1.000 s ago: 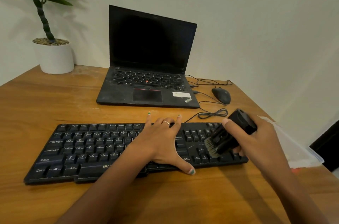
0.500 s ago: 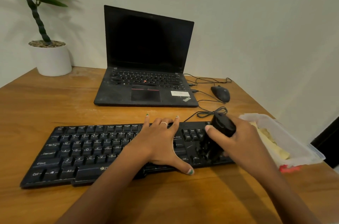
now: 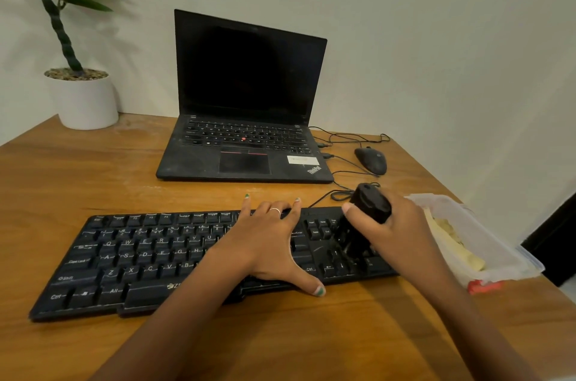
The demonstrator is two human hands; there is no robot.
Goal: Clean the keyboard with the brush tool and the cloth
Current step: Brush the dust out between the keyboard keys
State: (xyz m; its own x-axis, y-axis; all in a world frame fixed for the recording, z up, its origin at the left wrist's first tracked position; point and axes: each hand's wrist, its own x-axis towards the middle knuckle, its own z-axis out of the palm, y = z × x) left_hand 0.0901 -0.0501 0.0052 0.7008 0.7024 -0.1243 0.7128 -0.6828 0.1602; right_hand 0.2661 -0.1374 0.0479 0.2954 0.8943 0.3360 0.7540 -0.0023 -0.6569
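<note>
A black full-size keyboard lies across the wooden desk in front of me. My left hand rests flat on its right-middle keys, fingers spread, thumb at the front edge. My right hand grips the black brush tool, its bristle end pointing down onto the keys around the arrow block at the keyboard's right. A yellowish cloth lies inside a clear plastic container to the right of the keyboard.
An open black laptop stands behind the keyboard, with a black mouse and loose cables to its right. A potted plant sits at the back left. The desk's right edge runs just past the container.
The brush was held up with its bristles clear of the keys; my right hand has lowered it onto the right end of the keyboard. The container has come into view. My left hand stayed put.
</note>
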